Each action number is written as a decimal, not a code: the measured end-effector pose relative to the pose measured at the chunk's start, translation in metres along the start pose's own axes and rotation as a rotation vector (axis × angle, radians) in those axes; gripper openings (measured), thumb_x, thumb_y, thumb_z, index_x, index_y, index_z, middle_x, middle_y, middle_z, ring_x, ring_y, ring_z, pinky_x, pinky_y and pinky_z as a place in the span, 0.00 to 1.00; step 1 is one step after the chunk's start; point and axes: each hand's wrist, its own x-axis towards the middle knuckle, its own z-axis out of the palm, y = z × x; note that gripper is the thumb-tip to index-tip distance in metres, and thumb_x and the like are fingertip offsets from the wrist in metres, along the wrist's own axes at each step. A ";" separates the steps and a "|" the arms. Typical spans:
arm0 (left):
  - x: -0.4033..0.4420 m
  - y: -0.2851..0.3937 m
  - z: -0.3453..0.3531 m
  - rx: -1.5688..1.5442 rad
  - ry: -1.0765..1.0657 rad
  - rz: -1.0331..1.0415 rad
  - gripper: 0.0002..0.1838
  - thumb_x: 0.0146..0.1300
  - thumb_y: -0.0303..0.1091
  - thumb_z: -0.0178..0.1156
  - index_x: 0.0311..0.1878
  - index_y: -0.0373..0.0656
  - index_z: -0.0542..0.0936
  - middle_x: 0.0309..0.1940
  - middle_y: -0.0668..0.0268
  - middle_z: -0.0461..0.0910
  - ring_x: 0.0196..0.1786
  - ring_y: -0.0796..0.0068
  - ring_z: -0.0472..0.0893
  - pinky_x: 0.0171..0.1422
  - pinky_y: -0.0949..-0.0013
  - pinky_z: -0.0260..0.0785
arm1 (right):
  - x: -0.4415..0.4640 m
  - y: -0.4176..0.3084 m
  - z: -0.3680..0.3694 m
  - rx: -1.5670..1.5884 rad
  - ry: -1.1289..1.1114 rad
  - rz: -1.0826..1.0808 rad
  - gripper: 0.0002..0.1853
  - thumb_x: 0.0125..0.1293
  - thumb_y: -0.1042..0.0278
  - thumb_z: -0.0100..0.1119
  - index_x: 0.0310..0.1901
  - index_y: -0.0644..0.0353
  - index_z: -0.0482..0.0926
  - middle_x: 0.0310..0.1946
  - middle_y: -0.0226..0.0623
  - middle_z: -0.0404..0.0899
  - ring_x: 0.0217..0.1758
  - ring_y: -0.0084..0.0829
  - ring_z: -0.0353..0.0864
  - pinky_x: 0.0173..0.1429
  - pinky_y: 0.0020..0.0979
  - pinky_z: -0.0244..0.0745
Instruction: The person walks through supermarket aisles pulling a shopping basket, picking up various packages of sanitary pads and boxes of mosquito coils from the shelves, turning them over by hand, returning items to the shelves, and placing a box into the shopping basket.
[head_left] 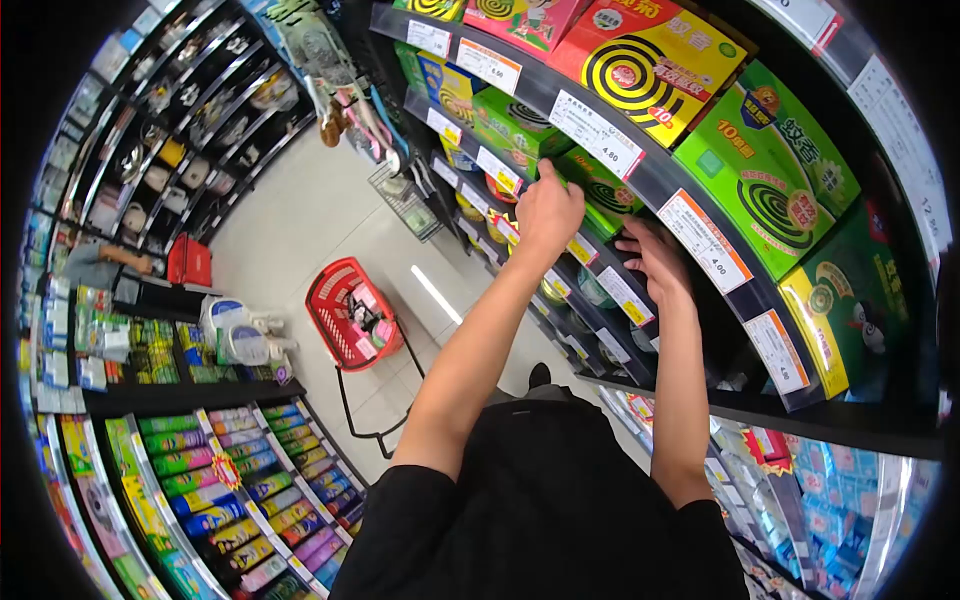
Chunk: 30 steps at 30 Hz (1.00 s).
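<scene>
Both my hands reach into a shelf of boxes on the right side of the view. My left hand (550, 205) is at a green box (600, 190) with a black spiral print, its fingers bent against the box's near end. Beside that box's other end, my right hand (655, 255) has its fingers apart and partly in the shelf's shadow. Above them, a red and yellow box (640, 65) and a larger green box (775, 165) stand on the upper shelf, behind price labels (705, 240).
A red shopping basket (355, 310) with items inside stands on the floor at centre left. Shelves of coloured bottles and cans (240, 490) fill the lower left. A person's arm (125, 258) shows by a red basket (190, 260) at far left. Hanging goods (335, 85) are at the top.
</scene>
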 end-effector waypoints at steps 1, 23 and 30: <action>0.002 0.001 0.004 -0.008 0.017 -0.022 0.26 0.58 0.36 0.51 0.54 0.25 0.63 0.31 0.39 0.78 0.38 0.40 0.79 0.45 0.49 0.70 | 0.004 0.001 -0.003 -0.033 0.005 0.012 0.19 0.60 0.55 0.62 0.48 0.58 0.75 0.42 0.35 0.76 0.38 0.23 0.77 0.33 0.24 0.69; -0.162 -0.075 -0.111 -1.008 -0.357 -0.256 0.28 0.62 0.32 0.57 0.64 0.38 0.60 0.46 0.60 0.77 0.48 0.77 0.75 0.52 0.72 0.66 | -0.145 0.051 0.026 0.232 -0.335 -0.125 0.16 0.65 0.65 0.54 0.50 0.65 0.69 0.35 0.37 0.80 0.25 0.24 0.77 0.28 0.22 0.71; -0.248 -0.154 -0.162 -1.131 -0.336 -0.285 0.41 0.61 0.21 0.55 0.72 0.42 0.44 0.48 0.59 0.75 0.50 0.75 0.75 0.53 0.73 0.66 | -0.205 0.105 0.088 0.132 -0.463 -0.043 0.23 0.66 0.73 0.52 0.61 0.69 0.64 0.46 0.34 0.77 0.44 0.20 0.75 0.48 0.23 0.70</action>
